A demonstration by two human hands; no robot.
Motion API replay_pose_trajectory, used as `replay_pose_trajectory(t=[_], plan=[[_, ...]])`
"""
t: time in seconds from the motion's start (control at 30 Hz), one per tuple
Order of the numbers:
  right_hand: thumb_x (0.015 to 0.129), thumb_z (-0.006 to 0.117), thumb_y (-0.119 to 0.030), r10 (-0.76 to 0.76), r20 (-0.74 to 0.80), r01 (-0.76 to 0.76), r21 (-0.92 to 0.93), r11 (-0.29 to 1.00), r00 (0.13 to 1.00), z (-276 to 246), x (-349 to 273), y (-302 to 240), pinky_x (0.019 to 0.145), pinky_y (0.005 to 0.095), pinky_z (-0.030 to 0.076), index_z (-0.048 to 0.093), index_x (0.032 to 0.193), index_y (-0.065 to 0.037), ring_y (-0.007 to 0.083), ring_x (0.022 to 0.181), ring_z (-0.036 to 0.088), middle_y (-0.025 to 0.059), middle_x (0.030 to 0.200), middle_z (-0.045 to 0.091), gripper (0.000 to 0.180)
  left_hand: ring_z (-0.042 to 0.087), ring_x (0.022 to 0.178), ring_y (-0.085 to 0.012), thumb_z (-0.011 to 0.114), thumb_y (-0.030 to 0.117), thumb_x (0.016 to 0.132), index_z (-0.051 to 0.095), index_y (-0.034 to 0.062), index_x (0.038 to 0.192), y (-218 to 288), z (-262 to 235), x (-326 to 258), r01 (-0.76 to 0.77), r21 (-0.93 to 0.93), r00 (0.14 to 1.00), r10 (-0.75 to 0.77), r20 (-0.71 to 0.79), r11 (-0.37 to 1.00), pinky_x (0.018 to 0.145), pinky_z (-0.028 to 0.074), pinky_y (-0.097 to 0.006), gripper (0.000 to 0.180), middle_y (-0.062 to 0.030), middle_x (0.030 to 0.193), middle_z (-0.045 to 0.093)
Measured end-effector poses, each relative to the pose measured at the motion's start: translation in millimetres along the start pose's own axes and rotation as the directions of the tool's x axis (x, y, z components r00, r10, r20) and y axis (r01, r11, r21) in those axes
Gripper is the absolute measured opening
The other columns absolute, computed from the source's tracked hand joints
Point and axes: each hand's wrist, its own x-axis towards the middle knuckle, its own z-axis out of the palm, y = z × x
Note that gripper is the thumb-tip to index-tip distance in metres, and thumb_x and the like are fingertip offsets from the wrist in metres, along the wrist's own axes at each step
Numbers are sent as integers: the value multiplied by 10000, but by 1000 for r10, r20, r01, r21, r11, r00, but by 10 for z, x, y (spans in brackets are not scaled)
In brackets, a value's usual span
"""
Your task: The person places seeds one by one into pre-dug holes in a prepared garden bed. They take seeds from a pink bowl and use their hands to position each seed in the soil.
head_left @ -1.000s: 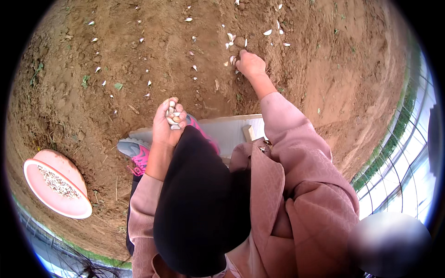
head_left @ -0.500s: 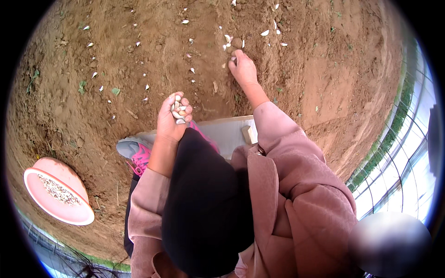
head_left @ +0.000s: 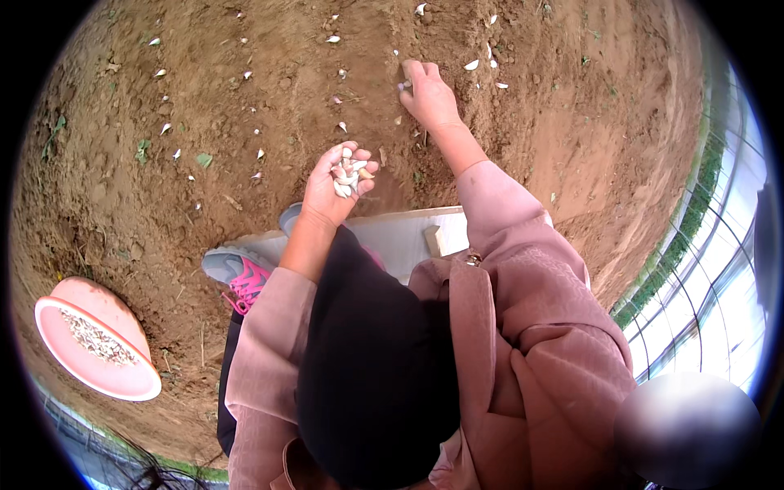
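My left hand (head_left: 331, 184) is cupped palm up above the soil, its fingers curled around a small heap of white garlic cloves (head_left: 349, 178). Farther ahead and to the right, my right hand (head_left: 430, 98) reaches down to the ground with fingers bent together. Pale, purplish cloves (head_left: 405, 85) show at its thumb, partly covered by the fingers; how many it holds I cannot tell. Single cloves stand or lie in spaced rows on the brown soil, among them a clove (head_left: 343, 127) ahead of my left hand and a larger clove (head_left: 472, 65) right of my right hand.
A pink basin (head_left: 98, 347) with many cloves in it sits tilted at the left. Under me lies a pale board (head_left: 400, 233) with a small block (head_left: 434, 240) on it. My grey and pink shoe (head_left: 237, 269) rests beside it. Wire mesh and sheeting (head_left: 694, 286) border the right.
My left hand has moved right and slightly forward with its cloves. My right hand has moved a little forward, over the spot where a small cluster of cloves lay on the soil.
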Motion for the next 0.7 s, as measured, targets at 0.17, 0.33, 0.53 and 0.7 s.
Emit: replay_pose_trajectory(t=[0.17,0.33,0.53,0.7], plan=[[661,543,-104,52,61,-43,-134,990,997,184,85,45,625,383,453,435,867,-63,326,731,535,146,898,445,236,559,718,-230,412,225,803,495,81,871,8,-10,-47,-26,43,999,27,-33,999,501,484,-317,180,-83,807,559],[650,530,-74,31,-42,-32,-24,999,999,214,71,90,618,371,446,472,779,-42,312,698,533,150,814,475,145,559,726,-228,408,224,805,494,80,858,37,-17,-23,-56,28,997,58,-52,998,512,488,-323,175,-81,816,556],[630,566,-59,-126,65,69,557,828,990,-126,-512,-372,631,332,437,533,783,-41,269,703,527,138,784,508,158,556,744,-225,405,234,805,494,87,849,25,56,35,-97,-26,991,94,-95,995,548,492,-328,177,-76,837,551],[662,571,-100,-79,3,68,469,881,997,-292,-536,-387,651,340,444,518,908,-54,281,751,528,130,857,508,256,548,787,-239,410,247,802,490,94,851,-12,31,31,-73,-81,997,72,-11,994,563,501,-347,180,-83,858,547]])
